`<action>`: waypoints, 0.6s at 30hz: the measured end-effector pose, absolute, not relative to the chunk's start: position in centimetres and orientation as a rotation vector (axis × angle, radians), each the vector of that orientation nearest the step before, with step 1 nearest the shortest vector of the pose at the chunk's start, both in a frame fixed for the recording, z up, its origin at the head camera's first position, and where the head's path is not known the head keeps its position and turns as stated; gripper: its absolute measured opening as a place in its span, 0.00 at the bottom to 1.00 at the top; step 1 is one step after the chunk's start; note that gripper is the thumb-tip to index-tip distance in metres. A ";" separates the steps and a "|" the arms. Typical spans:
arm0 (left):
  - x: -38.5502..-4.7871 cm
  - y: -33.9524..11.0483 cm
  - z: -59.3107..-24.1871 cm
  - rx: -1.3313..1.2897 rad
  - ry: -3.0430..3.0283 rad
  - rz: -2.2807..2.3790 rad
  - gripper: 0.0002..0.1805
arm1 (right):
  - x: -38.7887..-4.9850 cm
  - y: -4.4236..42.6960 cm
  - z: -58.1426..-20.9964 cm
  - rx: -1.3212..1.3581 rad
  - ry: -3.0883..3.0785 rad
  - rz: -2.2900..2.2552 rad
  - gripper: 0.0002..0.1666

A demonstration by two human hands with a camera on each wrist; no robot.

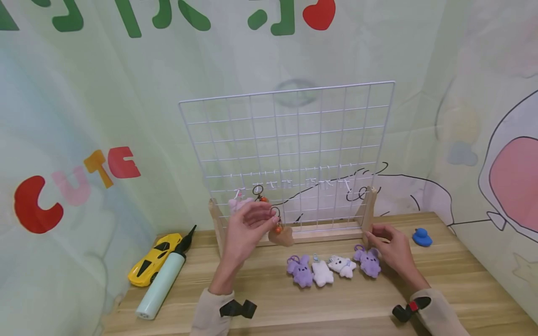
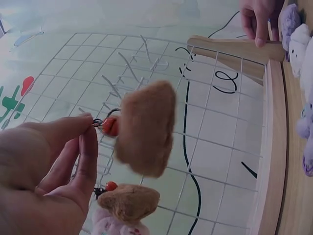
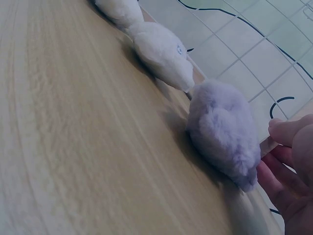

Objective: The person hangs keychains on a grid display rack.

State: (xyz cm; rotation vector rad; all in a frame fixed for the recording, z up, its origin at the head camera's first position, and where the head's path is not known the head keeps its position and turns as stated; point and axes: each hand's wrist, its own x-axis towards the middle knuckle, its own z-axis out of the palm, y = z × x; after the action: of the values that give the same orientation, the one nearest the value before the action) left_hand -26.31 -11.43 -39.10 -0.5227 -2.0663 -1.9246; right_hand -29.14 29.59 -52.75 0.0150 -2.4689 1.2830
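Note:
My left hand [image 1: 245,231] pinches the metal ring of a brown plush keychain [image 2: 146,129] between thumb and fingertips, in front of a white wire grid rack [image 1: 308,154]. An orange bead [image 2: 110,126] sits between ring and plush. Behind, a second brown plush keychain [image 2: 129,201] and a pink plush one [image 2: 115,224] hang on the rack's hooks. My right hand [image 1: 391,247] grips the end of the rack's wooden foot [image 3: 267,146] with thumb and fingers. Right beside it lies a purple plush keychain [image 1: 368,262], which it does not hold.
Left of that, two white plush keychains [image 1: 322,273] [image 1: 342,266] and another purple plush keychain [image 1: 300,270] lie on the wooden table [image 1: 336,308]. A yellow toy car [image 1: 155,259] and a pale green pump [image 1: 161,287] lie at left. A blue rubber duck [image 1: 422,237] sits at right.

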 end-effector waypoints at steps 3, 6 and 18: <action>-26.5 -10.9 -38.7 -0.500 -2.015 -1.903 0.16 | -29.1 29.5 -52.6 0.018 -2.463 1.292 0.21; -26.7 -10.3 -38.3 -0.476 -1.950 -1.874 0.14 | -29.1 29.5 -52.5 0.026 -2.461 1.300 0.21; -28.1 -8.3 -38.0 -0.393 -1.705 -1.884 0.12 | -29.1 29.4 -52.5 0.018 -2.458 1.318 0.22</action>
State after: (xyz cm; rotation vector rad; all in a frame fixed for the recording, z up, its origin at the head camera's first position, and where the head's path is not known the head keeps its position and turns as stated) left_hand -28.07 -8.26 -38.04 -0.3926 -1.7048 -1.8837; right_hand -29.10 29.44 -52.52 0.0182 -2.4577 1.3180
